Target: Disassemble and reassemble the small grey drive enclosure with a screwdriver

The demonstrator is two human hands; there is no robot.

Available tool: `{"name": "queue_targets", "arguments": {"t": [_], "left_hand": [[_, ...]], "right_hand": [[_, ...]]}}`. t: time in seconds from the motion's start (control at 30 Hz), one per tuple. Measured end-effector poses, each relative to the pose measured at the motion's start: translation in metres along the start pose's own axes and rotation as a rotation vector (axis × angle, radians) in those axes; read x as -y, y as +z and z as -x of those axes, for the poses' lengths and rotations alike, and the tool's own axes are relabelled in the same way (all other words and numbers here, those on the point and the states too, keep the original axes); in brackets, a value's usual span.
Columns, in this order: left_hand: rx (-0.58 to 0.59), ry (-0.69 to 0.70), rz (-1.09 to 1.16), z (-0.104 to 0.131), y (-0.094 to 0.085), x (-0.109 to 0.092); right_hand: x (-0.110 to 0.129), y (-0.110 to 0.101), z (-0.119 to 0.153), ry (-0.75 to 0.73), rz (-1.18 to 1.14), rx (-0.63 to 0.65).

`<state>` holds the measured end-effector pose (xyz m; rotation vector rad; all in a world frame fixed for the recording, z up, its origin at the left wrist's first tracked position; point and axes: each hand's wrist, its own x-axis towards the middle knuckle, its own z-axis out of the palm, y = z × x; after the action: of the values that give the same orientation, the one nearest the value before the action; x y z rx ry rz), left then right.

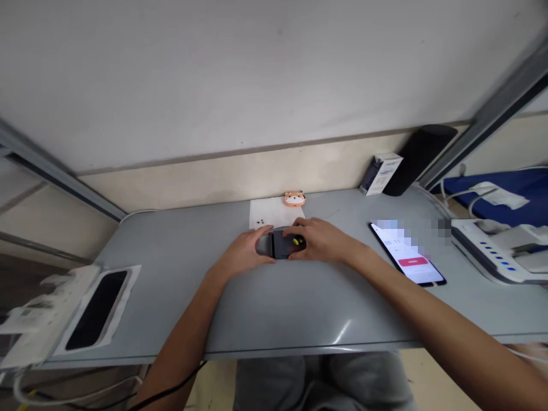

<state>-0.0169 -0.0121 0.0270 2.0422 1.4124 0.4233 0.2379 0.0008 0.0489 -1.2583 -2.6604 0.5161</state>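
A small dark grey, box-shaped device point(281, 245) lies on the grey table in front of me, a yellow and black spot showing near its right side. My left hand point(245, 252) curves around its left end, thumb and forefinger at the near and far corners. From the other side, my right hand point(322, 240) grips the right end, with fingers over the top and the thumb at the near edge. Just beyond the device lies a sheet of white paper point(269, 211) with several tiny dark pieces point(260, 221), perhaps screws. An orange dog-faced case point(294, 198) rests at the paper's far right.
To the right are a lit phone point(406, 254) and a white power strip point(492, 254) with cables. A small box point(381, 173) and black cylinder point(419, 160) stand against the back wall. A dark-screened phone point(97, 310) lies at left, beside another power strip point(55, 311).
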Motion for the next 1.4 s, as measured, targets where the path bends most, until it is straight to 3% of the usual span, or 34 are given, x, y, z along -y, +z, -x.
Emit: {"name": "queue_targets", "arguments": {"t": [0.17, 0.3, 0.57, 0.73, 0.83, 0.93, 1.0, 1.07, 1.17, 1.4], "left_hand": [[0.009, -0.007, -0.017, 0.0, 0.0, -0.006], [-0.004, 0.008, -0.025, -0.002, 0.003, -0.005], [-0.025, 0.068, -0.073, -0.005, 0.006, 0.002], [-0.005, 0.118, -0.099, -0.003, 0.003, -0.001], [-0.015, 0.177, -0.133, 0.0, 0.005, -0.002], [-0.05, 0.236, -0.189, 0.002, 0.011, 0.001], [-0.075, 0.28, -0.237, 0.003, 0.014, 0.005], [-0.101, 0.321, -0.262, 0.003, 0.016, 0.008], [-0.137, 0.342, -0.244, 0.003, 0.014, 0.007], [-0.145, 0.188, -0.128, 0.001, 0.007, 0.0]], "right_hand": [[-0.005, -0.005, 0.0, 0.004, -0.055, 0.033], [-0.008, 0.003, 0.002, -0.022, -0.101, 0.01], [-0.011, 0.037, 0.007, -0.113, -0.187, -0.249], [-0.01, 0.043, 0.006, -0.174, -0.263, -0.37], [-0.007, 0.033, 0.01, -0.198, -0.353, -0.542], [-0.007, 0.018, 0.017, -0.155, -0.448, -0.849], [-0.009, 0.011, 0.019, -0.052, -0.505, -1.025], [-0.012, 0.01, 0.018, 0.131, -0.642, -1.116], [-0.016, 0.016, 0.01, 0.334, -0.871, -1.061], [-0.021, 0.045, -0.013, 0.284, -0.917, -0.678]]}}
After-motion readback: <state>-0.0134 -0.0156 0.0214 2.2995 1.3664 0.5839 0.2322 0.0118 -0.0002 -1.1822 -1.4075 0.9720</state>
